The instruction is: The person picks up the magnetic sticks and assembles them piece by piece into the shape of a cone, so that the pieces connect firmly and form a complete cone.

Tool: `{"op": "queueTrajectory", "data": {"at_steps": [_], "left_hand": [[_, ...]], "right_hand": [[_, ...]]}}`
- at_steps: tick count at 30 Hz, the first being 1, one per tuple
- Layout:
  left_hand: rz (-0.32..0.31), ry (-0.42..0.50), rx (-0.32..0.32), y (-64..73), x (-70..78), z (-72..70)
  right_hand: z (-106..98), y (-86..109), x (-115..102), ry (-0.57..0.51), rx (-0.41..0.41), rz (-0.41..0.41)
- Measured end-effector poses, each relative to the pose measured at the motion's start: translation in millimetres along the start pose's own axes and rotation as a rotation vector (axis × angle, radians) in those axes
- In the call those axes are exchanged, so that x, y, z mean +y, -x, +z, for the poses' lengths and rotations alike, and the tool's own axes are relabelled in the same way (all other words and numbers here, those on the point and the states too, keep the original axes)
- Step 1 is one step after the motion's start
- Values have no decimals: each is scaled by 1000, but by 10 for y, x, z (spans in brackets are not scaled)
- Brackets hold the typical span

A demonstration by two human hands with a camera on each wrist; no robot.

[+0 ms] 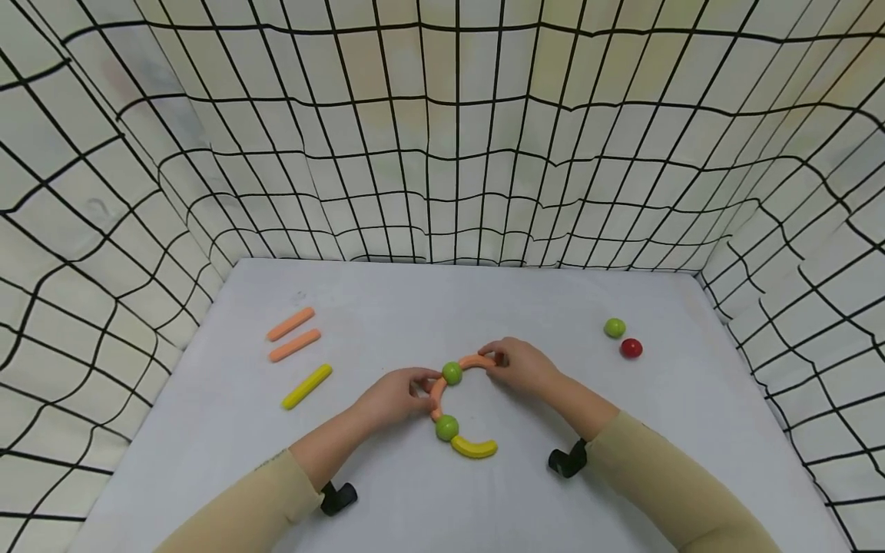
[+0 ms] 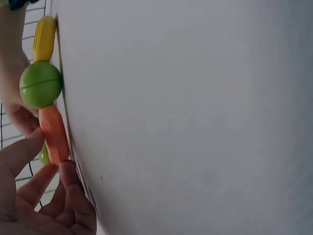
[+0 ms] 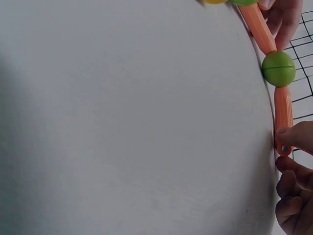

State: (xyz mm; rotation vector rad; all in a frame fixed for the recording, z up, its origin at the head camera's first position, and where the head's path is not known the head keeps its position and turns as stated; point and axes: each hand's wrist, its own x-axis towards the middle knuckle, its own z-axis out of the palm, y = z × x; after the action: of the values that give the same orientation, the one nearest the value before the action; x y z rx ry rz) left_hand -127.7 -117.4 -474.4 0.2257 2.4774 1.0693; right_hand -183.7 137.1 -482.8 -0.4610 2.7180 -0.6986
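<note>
A joined chain of toy pieces lies on the table in a C shape. It holds a curved yellow stick point(image 1: 474, 448), a green ball point(image 2: 41, 84), a curved orange stick point(image 2: 54, 132), a second green ball point(image 3: 279, 69) and another curved orange stick point(image 3: 283, 105). My left hand point(image 1: 396, 397) pinches the orange stick between the two balls. With thumb and fingers, my right hand point(image 1: 523, 365) grips the free end of the upper orange stick, where a small metal dot shows in the right wrist view.
Two straight orange sticks point(image 1: 294, 346) and a straight yellow stick point(image 1: 307, 386) lie on the left of the white table point(image 1: 429, 307). At the right are a loose green ball point(image 1: 614, 328) and a red ball point(image 1: 631, 348). Black netting point(image 1: 442, 153) surrounds the table's back and sides.
</note>
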Motion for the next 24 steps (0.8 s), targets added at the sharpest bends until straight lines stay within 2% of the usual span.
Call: {"op": "queueTrajectory", "data": {"at_steps": [8,14,19,24], "left_hand": [[29,7,18,109,53,88],[10,12,32,125,48,78],[-21,7,77,43,43,15],[-27,25,102,-119,51,-31]], "right_hand": [[-22,-95,30,-39,-31,-28],[-19,-102,62,-70,-38,-46],[-30,-50,87,-81,-19,-49],[-53,50,115,-62,5,-84]]}}
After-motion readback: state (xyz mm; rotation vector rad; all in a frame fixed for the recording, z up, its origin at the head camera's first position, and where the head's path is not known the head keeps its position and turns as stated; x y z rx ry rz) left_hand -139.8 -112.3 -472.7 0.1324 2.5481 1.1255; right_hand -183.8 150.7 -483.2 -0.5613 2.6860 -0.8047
